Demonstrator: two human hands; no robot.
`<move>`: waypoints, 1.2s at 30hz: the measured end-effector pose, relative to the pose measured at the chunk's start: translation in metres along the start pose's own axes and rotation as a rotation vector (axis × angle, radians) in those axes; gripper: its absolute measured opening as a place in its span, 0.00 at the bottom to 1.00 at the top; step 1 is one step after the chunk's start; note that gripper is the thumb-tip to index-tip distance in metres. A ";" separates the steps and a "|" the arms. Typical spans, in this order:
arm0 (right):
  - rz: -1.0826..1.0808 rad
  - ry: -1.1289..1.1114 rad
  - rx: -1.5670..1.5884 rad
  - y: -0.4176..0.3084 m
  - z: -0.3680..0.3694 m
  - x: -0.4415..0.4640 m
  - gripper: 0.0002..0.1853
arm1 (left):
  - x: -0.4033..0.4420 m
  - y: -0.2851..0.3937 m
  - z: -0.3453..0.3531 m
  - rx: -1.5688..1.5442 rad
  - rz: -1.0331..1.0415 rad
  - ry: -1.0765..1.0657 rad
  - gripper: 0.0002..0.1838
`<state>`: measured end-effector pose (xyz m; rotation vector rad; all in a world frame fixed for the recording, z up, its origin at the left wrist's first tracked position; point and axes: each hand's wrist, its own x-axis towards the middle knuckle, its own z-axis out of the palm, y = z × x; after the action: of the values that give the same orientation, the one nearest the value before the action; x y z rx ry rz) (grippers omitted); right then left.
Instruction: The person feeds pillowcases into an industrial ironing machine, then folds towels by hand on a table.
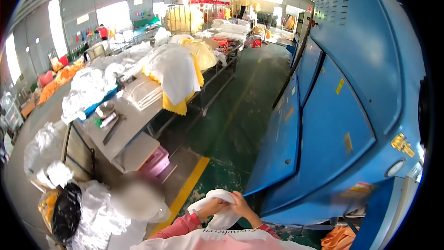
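A white cloth [221, 220] is bunched up in front of my body at the bottom of the head view. My left hand [212, 207] grips it from the left, with fingers curled into the fabric. On the other side, my right hand [241, 205] pinches the upper right part of the same cloth. One fold sticks up above both hands, and the rest hangs below them. Some fingertips are hidden in the folds.
A large blue machine [323, 111] stands close on my right. To the left, a long table [111, 136] carries white and yellow fabric [173, 67]. Plastic bags [99, 213] and a pink bin [155, 161] sit low at left. A yellow line [185, 194] crosses the green floor.
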<state>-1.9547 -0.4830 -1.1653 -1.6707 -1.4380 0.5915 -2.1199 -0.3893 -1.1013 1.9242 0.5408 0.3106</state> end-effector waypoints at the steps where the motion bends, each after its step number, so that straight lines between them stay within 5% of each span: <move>1: 0.021 0.063 0.067 0.021 -0.008 0.025 0.23 | 0.028 -0.004 -0.014 0.071 -0.047 -0.014 0.16; 2: 0.040 0.127 0.131 0.043 -0.016 0.052 0.20 | 0.065 -0.033 -0.021 -0.003 -0.043 -0.025 0.17; 5: 0.565 0.158 0.270 0.063 -0.066 0.130 0.16 | 0.164 -0.056 -0.048 -0.254 -0.217 -0.037 0.16; 8: 0.409 0.152 0.394 0.175 -0.065 0.224 0.14 | 0.261 -0.067 -0.087 -0.345 -0.261 -0.009 0.13; 11: 0.529 -0.119 0.860 0.138 -0.116 0.327 0.18 | 0.332 -0.061 -0.140 -0.575 -0.250 0.138 0.12; 13: 0.539 -0.206 0.885 0.123 -0.146 0.389 0.22 | 0.369 -0.067 -0.189 -0.516 -0.218 0.161 0.13; 14: 0.532 -0.250 0.890 0.121 -0.158 0.421 0.24 | 0.385 -0.052 -0.204 -0.739 -0.230 0.246 0.14; 17: 0.493 -0.415 0.678 0.138 -0.170 0.504 0.27 | 0.435 -0.029 -0.253 -0.800 -0.202 0.372 0.14; 20: 0.158 -0.758 0.368 0.235 -0.128 0.588 0.24 | 0.503 -0.059 -0.280 -0.771 -0.256 0.412 0.14; 21: 0.324 -0.909 0.284 0.232 -0.131 0.619 0.23 | 0.533 -0.060 -0.289 -0.697 -0.325 0.391 0.14; 23: 0.294 -0.791 0.547 0.235 -0.136 0.668 0.22 | 0.601 -0.098 -0.308 -0.445 -0.329 0.332 0.15; 26: 0.624 -0.671 0.878 0.249 -0.165 0.751 0.24 | 0.722 -0.083 -0.351 -0.374 -0.176 0.100 0.14; 29: 0.616 -0.729 0.727 0.310 -0.212 0.833 0.24 | 0.850 -0.056 -0.397 -0.147 -0.052 -0.185 0.16; 31: 0.499 -0.578 0.986 0.322 -0.254 0.876 0.23 | 0.919 -0.015 -0.415 -0.105 0.043 -0.282 0.17; 36: 0.617 -0.289 1.193 0.395 -0.330 0.980 0.22 | 1.094 -0.017 -0.404 0.013 0.265 -0.394 0.20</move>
<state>-1.2426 0.3639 -1.1515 -0.9890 -0.4251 1.6725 -1.3608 0.4894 -0.9875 2.0035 0.0284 0.0891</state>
